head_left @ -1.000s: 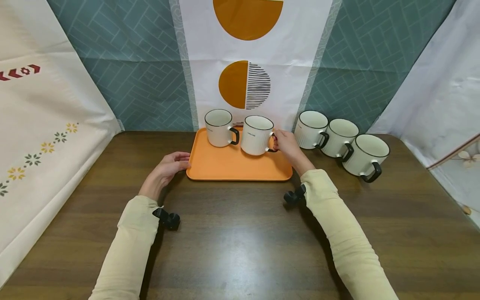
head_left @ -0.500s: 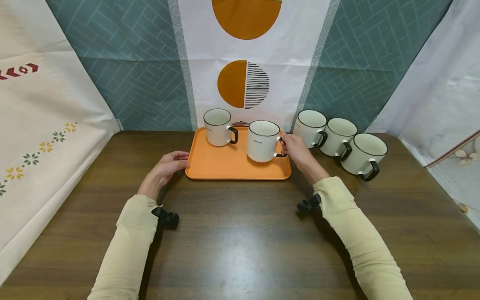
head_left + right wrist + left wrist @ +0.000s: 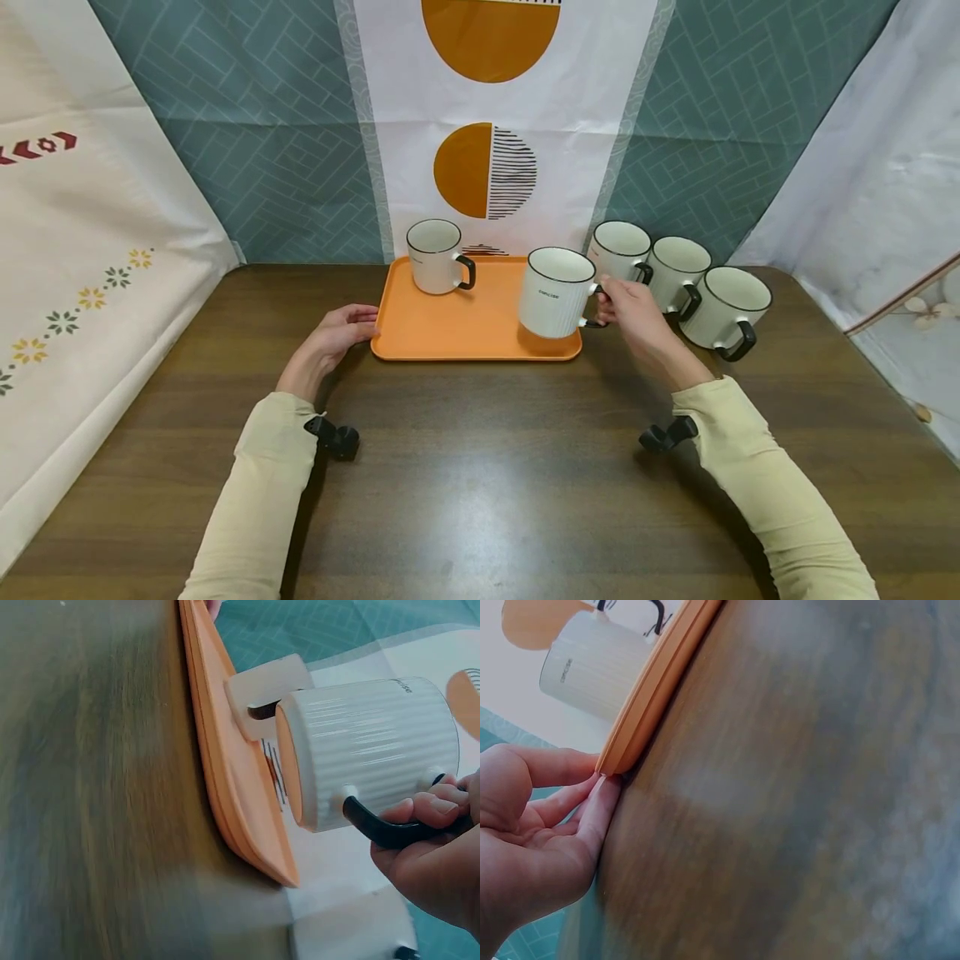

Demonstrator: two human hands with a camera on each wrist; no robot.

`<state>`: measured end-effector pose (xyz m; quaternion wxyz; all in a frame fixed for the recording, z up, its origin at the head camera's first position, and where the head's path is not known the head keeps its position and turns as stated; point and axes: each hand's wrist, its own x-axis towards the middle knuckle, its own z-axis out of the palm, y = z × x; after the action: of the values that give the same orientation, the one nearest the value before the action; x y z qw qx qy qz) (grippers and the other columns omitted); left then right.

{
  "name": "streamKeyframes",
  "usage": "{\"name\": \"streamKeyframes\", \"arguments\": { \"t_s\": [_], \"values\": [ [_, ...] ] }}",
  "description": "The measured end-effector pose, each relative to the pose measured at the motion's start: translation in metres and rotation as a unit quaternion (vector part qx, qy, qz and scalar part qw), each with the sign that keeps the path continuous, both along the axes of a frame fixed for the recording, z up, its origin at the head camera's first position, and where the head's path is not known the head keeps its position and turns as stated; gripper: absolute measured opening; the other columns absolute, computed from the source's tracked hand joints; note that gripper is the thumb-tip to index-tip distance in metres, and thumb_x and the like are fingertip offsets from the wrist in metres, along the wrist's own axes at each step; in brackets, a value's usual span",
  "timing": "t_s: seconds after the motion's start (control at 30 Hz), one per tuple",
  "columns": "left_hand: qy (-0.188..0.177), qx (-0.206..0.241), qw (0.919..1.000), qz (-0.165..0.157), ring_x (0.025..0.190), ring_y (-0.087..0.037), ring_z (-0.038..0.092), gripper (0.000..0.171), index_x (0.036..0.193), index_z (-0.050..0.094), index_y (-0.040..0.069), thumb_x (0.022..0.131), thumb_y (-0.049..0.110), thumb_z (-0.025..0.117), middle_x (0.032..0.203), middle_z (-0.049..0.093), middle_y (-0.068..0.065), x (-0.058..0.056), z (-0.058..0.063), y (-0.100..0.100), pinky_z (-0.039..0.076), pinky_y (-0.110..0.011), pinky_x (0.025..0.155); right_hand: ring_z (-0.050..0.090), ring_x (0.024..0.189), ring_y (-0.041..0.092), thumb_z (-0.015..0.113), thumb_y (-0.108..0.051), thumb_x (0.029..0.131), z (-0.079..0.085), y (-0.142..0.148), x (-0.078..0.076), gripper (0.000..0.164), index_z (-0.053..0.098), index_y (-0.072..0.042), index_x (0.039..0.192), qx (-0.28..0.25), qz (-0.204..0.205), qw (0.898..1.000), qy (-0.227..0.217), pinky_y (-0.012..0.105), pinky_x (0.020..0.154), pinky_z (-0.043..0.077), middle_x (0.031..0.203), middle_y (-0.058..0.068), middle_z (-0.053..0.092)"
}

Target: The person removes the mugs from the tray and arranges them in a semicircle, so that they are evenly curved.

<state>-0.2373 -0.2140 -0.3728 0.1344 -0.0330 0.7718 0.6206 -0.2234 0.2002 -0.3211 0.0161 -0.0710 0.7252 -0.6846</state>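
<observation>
My right hand (image 3: 636, 317) grips the black handle of a white ribbed mug (image 3: 557, 296) with a black rim. The mug is upright, held above the right end of an orange tray (image 3: 450, 333); the right wrist view shows a gap between its base and the tray (image 3: 214, 780). At the tray's left edge my left hand (image 3: 333, 337) pinches the rim between thumb and fingers, as the left wrist view (image 3: 547, 817) shows up close. A second white mug (image 3: 432, 258) stands on the tray's back left, its handle to the right.
Right of the tray, three more white mugs stand close together in a slanting row: a back one (image 3: 618, 250), a middle one (image 3: 677, 271) and a front one (image 3: 726, 308). A patterned cloth (image 3: 300, 167) hangs behind the wooden table (image 3: 450, 467).
My right hand has lifted the mug from beside the other mug on the tray and moved it rightward and toward me. My left hand has stayed at the tray's edge.
</observation>
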Motion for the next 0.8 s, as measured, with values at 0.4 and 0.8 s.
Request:
{"name": "streamKeyframes", "arguments": {
  "t_s": [0.4, 0.8],
  "values": [
    [0.0, 0.003, 1.0, -0.006, 0.112, -0.022, 0.047, 0.053, 0.142, 0.029, -0.013, 0.095, -0.004, 0.051, 0.138, 0.036, -0.026, 0.001, 0.001, -0.001, 0.046, -0.02, 0.092, 0.032, 0.058, 0.013, 0.04, -0.019, 0.104, 0.039, 0.059, 0.032, 0.035, 0.048, -0.002, 0.075, -0.048, 0.022, 0.998, 0.036, 0.023, 0.062, 0.039, 0.061, 0.0, 0.028],
    [-0.004, 0.005, 1.0, -0.006, 0.111, -0.021, 0.047, 0.053, 0.143, 0.03, -0.012, 0.095, -0.002, 0.051, 0.138, 0.037, -0.025, 0.001, 0.003, -0.001, 0.046, -0.019, 0.091, 0.033, 0.061, 0.014, 0.047, -0.017, 0.102, 0.062, 0.123, 0.046, 0.034, 0.051, 0.0, 0.072, -0.141, -0.041, 0.987, 0.061, 0.024, 0.061, 0.039, 0.066, 0.003, 0.037]
  ]
}}
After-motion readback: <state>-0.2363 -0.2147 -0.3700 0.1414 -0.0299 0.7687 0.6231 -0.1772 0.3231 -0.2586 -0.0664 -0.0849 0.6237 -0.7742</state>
